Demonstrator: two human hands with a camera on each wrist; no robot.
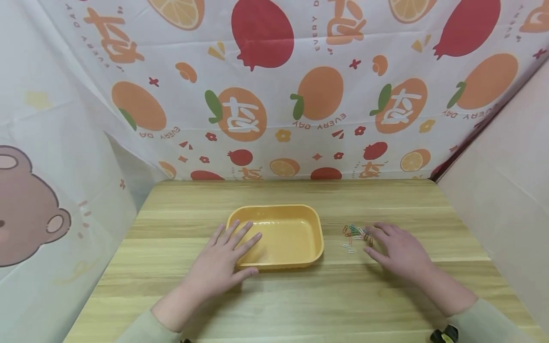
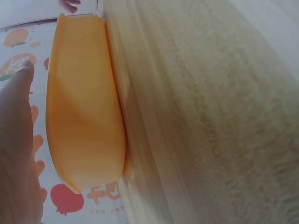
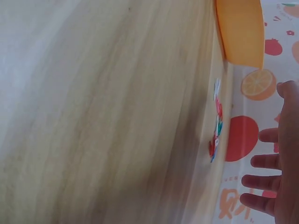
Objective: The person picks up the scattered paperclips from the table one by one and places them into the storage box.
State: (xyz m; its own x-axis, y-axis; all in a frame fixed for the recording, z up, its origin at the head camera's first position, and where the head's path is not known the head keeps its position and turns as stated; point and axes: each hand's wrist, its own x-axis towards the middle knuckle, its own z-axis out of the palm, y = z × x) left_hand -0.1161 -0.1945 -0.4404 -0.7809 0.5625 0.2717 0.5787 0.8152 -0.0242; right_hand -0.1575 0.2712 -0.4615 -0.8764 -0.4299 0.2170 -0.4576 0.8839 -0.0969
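Tray [image 1: 285, 243], yellow, shallow and round-cornered, flat on the wood-grained desk [image 1: 274, 309] just below the middle of the frame. Over its left edge, left hand [image 1: 216, 264] with fingers spread and nearly straight, thumb out towards the tray's lower left corner; contact with the rim hard to judge from the poor angle of the left wrist view. To the right of the tray and apart from it, small scatter of paper clips [image 1: 357, 237], red, green, white and orange, a few pale ones at its lower left. Just beside the right end of the scatter, right hand [image 1: 401, 252], fingers relaxed and lightly bent, apart from the clips in the right wrist view. At lower right, pale sleeve [image 1: 480, 324] with dark wristband [image 1: 446, 334]. Across the upper frame, white cloth [image 1: 279, 90] printed with oranges and pomegranates; at far left, brown bear print [image 1: 25, 209].
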